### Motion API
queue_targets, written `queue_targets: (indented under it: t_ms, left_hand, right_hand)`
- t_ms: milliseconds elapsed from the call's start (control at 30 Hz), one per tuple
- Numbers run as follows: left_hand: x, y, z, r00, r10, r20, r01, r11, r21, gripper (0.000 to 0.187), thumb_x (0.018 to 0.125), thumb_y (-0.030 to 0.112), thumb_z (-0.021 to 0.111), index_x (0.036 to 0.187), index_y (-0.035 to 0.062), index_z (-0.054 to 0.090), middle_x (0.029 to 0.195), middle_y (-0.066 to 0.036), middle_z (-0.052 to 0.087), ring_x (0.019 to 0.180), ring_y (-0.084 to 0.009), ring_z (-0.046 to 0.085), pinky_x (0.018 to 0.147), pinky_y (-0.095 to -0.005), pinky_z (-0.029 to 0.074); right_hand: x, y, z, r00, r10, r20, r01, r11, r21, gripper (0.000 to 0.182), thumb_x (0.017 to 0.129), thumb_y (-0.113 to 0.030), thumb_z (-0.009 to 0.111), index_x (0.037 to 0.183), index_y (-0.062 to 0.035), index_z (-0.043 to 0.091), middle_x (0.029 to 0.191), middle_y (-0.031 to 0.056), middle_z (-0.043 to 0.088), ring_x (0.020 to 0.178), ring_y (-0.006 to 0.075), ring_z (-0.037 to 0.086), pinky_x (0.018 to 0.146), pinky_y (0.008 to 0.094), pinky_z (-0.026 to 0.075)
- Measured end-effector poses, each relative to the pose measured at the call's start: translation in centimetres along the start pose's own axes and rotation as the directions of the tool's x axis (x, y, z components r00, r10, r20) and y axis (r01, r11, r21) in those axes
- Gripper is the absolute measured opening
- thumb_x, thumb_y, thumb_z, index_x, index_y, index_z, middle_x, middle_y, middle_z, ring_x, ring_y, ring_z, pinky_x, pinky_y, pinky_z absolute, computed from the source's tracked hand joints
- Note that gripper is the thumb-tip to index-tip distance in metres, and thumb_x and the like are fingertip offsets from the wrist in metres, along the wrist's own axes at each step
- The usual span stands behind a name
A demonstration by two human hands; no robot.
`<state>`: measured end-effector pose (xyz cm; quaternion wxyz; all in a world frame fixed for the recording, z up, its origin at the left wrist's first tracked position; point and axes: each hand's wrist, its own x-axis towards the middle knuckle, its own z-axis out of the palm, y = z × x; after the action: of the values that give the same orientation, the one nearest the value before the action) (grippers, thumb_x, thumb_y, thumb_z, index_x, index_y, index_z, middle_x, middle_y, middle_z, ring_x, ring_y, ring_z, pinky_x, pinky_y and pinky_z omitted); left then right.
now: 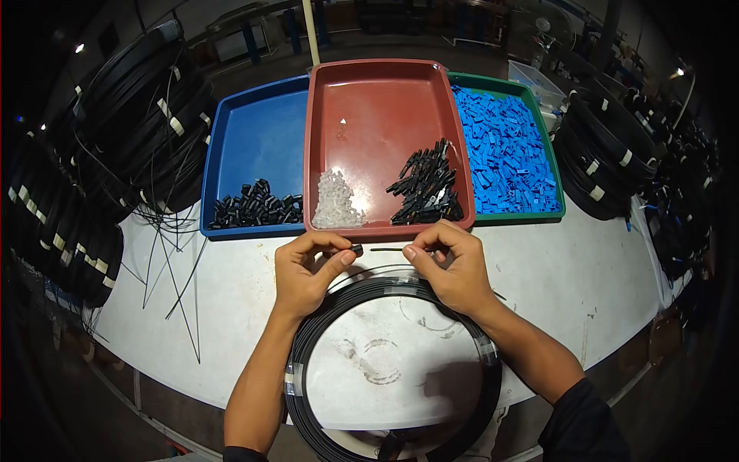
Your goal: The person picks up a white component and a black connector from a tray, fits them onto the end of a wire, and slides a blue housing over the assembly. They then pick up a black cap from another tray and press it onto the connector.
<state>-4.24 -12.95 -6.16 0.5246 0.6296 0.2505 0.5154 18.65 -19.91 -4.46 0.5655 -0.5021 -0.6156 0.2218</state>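
Between thumb and fingers, my left hand (312, 266) pinches a small black sleeve-like piece (357, 250). My right hand (450, 262) grips a thin black cable (387, 249), whose bare end points left toward that piece, with a short gap between them. Below both hands lies a coil of black cable (297, 339), bound with clear tape and overhanging the table's front edge. Just beyond my hands, the red tray (377, 100) holds white translucent pieces (336, 202) on the left and black connector-like parts (426, 185) on the right.
A blue tray (262, 138) with black cylindrical pieces (258, 206) stands left of the red one. At the right, a green tray (556, 185) is full of blue parts (504, 154). Large cable coils (146, 115) are stacked on the left, with loose strands; more coils (604, 154) stand right.
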Motion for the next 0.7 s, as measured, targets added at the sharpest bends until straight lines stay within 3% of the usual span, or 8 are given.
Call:
queue_targets:
  t_ms: [167, 333, 700]
  left_hand:
    - [0.01, -0.21, 0.10, 0.999, 0.022, 0.042, -0.023, 1.000, 0.005, 0.018, 0.085, 0.003, 0.082, 0.099, -0.0029, 0.073, 0.096, -0.012, 0.075, 0.087, -0.0135, 0.069, 0.080, -0.0270, 0.054]
    - [0.05, -0.44, 0.11, 0.997, 0.047, 0.058, -0.046, 0.999, -0.019, 0.018, 0.083, 0.002, 0.083, 0.097, -0.0019, 0.073, 0.097, -0.013, 0.076, 0.090, -0.0148, 0.070, 0.083, -0.0284, 0.055]
    - [0.10, -0.38, 0.24, 0.998, 0.055, -0.019, -0.052, 0.991, 0.127, 0.020, 0.079, 0.002, 0.087, 0.094, -0.0006, 0.075, 0.095, -0.012, 0.077, 0.087, -0.0123, 0.070, 0.080, -0.0274, 0.056]
  right_hand:
    - [0.04, -0.27, -0.03, 0.995, -0.095, 0.015, 0.096, 0.995, -0.041, 0.010, 0.086, -0.009, 0.077, 0.082, -0.0025, 0.070, 0.074, 0.0013, 0.061, 0.061, 0.0081, 0.042, 0.054, 0.0272, 0.032]
    - [0.06, -0.19, -0.14, 0.998, -0.062, 0.030, 0.063, 0.997, -0.045, 0.010, 0.086, -0.009, 0.077, 0.083, -0.0021, 0.070, 0.074, 0.0016, 0.061, 0.061, 0.0087, 0.044, 0.054, 0.0271, 0.033]
    - [0.03, -0.21, -0.14, 0.996, -0.091, 0.025, 0.092, 0.994, -0.052, 0.009, 0.086, -0.008, 0.077, 0.082, -0.0022, 0.070, 0.074, 0.0022, 0.062, 0.060, 0.0092, 0.045, 0.054, 0.0271, 0.034]
